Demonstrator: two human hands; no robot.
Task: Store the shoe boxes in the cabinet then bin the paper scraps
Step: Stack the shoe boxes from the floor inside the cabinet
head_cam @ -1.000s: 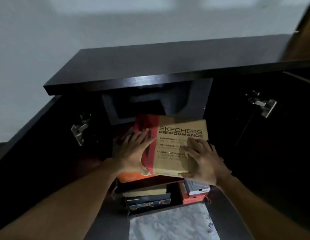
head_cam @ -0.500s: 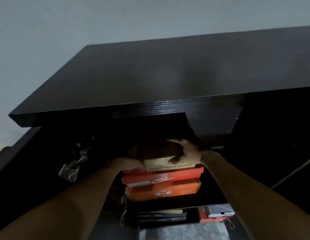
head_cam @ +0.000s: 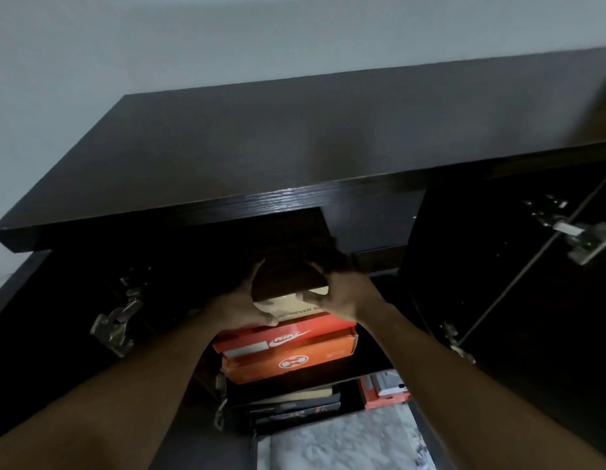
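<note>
A tan cardboard shoe box (head_cam: 291,305) lies mostly inside the dark cabinet (head_cam: 294,154), on top of an orange shoe box (head_cam: 288,344). My left hand (head_cam: 238,307) holds its near left corner, thumb under the edge and fingers up along the side. My right hand (head_cam: 342,293) grips the near right corner, fingers curled over the top. The far part of the tan box is lost in shadow under the cabinet top.
Both cabinet doors stand open, with metal hinges at left (head_cam: 116,320) and right (head_cam: 579,239). On the lower shelf lie dark boxes (head_cam: 294,405) and a red and grey box (head_cam: 384,390). Pale marbled floor (head_cam: 342,442) shows below.
The tan box has gone from in front of the cabinet onto the orange box and deeper into the shelf. Both hands followed it in; the camera moved closer and higher.
</note>
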